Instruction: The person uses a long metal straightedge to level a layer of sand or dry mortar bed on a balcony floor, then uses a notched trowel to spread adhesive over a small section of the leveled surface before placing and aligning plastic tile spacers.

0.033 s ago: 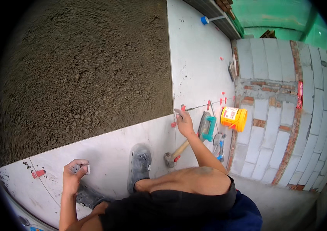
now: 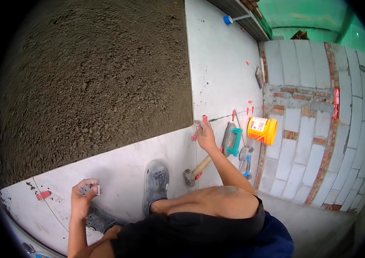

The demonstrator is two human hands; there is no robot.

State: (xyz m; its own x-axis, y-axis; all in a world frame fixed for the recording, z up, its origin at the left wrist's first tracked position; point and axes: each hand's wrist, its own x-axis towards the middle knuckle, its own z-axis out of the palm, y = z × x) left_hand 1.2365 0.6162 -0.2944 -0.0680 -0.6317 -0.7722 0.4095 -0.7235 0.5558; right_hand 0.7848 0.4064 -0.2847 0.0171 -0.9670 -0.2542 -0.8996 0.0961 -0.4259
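Observation:
My left hand [image 2: 84, 198] is closed around several small whitish clip-like pieces [image 2: 98, 189], held above the pale floor tile [image 2: 122, 165]. At the tile corner beside the sandy grey mortar bed [image 2: 100, 86], my right hand [image 2: 206, 135] has its thumb and fingers drawn together. Whatever sits between those fingertips is too small to make out. Red wedges stand along the tile seams, one [image 2: 205, 118] right by my right fingers and another [image 2: 43, 195] left of my left hand.
Right of my right arm lie a wooden-handled mallet [image 2: 201, 165], a teal-handled tool [image 2: 234, 141] and a grey-and-blue tool [image 2: 246, 159]. A yellow bucket [image 2: 263, 131] rests on its side near the block wall [image 2: 294, 142]. My grey clogs [image 2: 155, 180] stand on the tiles.

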